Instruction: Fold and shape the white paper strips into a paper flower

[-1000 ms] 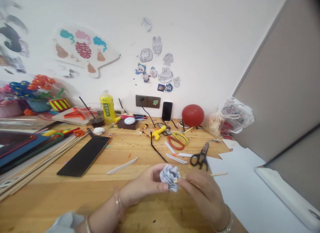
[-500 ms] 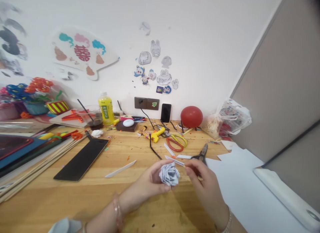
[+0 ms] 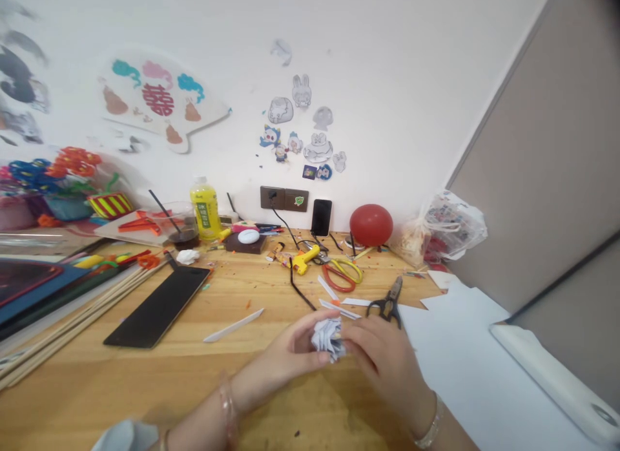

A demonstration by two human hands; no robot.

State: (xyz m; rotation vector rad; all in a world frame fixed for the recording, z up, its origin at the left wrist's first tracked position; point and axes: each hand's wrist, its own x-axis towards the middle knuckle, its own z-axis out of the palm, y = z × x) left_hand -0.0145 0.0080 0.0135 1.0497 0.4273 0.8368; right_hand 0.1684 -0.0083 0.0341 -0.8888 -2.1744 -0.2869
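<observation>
Left hand (image 3: 285, 354): fingers and thumb curled around a folded paper flower (image 3: 325, 338), gripping it from the left side. Right hand (image 3: 380, 349): fingers bent and drawn together, fingertips at the flower's right side. Whether they grip anything cannot be told; the fingers cover the contact area. A bracelet is worn at each wrist.

Position of paper flower: between the 2 hands, above the near part of the wooden tabletop (image 3: 194, 386), right of its centre.

Items nearest the hands: black-handled scissors (image 3: 393, 293) lie just beyond the right hand, blades directed toward the far edge of the tabletop. White paper strips (image 3: 341, 309) lie beyond the flower; 1 separate paper strip (image 3: 233, 326) lies to the left, beyond the left forearm. A bent black rod (image 3: 303, 289) runs toward the strips. White paper sheets (image 3: 465, 367) cover the right edge area, beside the right forearm.

Farther back: a yellow glue gun (image 3: 305, 262) lies to the left of scissors with red and yellow handles (image 3: 338, 285). Along the far edge, from left to right, stand a yellow bottle (image 3: 207, 212), an upright phone (image 3: 321, 218) and a red balloon (image 3: 371, 225).

Left portion of tabletop: a flat black panel (image 3: 157, 309) lies at an angle, with long wooden sticks (image 3: 97, 302) to its left.
</observation>
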